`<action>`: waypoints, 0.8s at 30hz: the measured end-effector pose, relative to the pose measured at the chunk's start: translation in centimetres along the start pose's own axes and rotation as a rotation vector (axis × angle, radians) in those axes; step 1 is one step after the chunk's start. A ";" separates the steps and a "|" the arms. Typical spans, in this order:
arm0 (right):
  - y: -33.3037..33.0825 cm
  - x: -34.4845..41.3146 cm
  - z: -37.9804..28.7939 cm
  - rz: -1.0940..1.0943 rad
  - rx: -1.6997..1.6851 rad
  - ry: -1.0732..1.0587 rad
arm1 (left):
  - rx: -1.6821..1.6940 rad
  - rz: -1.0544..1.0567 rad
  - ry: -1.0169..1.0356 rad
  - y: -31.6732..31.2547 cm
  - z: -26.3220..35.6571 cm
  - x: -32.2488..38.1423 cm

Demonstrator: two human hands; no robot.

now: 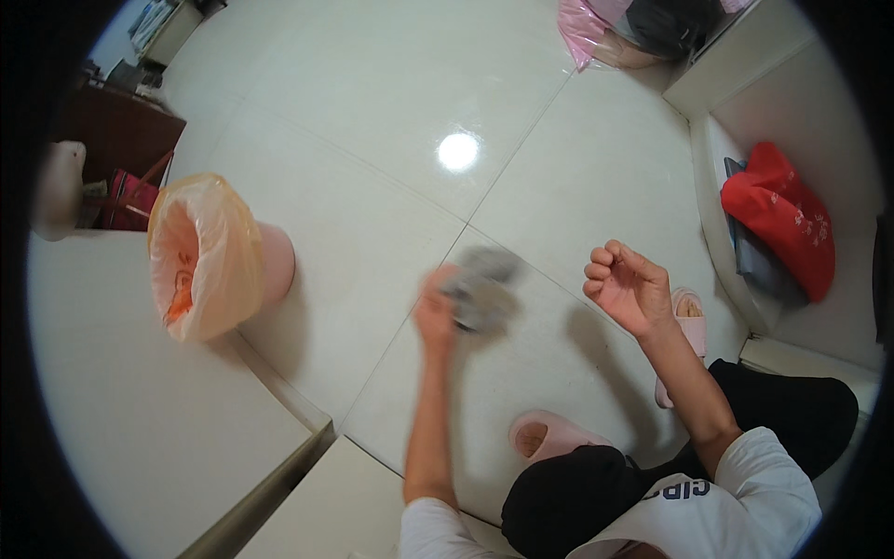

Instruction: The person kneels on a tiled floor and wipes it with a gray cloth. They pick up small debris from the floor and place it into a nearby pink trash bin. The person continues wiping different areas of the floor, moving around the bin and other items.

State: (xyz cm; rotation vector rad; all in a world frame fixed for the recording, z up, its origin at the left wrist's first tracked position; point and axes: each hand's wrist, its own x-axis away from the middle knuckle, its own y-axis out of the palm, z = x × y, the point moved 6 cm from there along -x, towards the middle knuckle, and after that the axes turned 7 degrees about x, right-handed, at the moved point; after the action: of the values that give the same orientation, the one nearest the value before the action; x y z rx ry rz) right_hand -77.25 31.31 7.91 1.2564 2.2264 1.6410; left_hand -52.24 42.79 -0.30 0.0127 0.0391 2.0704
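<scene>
My left hand (436,307) is closed on a grey object (485,297), both blurred by motion above the floor tiles. The object seems to have two rounded parts; its kind cannot be told. To the right, my right hand (628,286) is raised with the palm turned up and the fingers curled, holding nothing that shows. Below the hands, my feet are in pink slippers (559,437) on the tiled floor (363,230).
A pink bin (276,262) with a pale liner stands at the left, something orange inside. Red fabric (782,216) lies on a low ledge at the right. Pink plastic bags (583,31) are at the top right. White furniture edges (279,405) run along the lower left.
</scene>
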 end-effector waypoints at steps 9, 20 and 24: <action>-1.1 0.2 -2.2 0.122 0.006 -0.067 | -1.353 0.256 0.151 -15.9 -5.7 -14.2; -3.4 1.4 -2.0 0.149 0.006 -0.105 | -0.511 -0.426 0.332 13.1 -4.5 13.4; -2.6 0.6 0.1 0.139 0.022 -0.028 | -0.007 -0.061 -0.056 7.3 -2.9 14.9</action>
State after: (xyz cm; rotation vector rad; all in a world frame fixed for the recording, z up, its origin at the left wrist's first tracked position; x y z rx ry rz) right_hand -78.97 31.57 5.94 1.4604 2.1915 1.6377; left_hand -65.82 52.30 -3.10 0.0651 -0.0019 2.0079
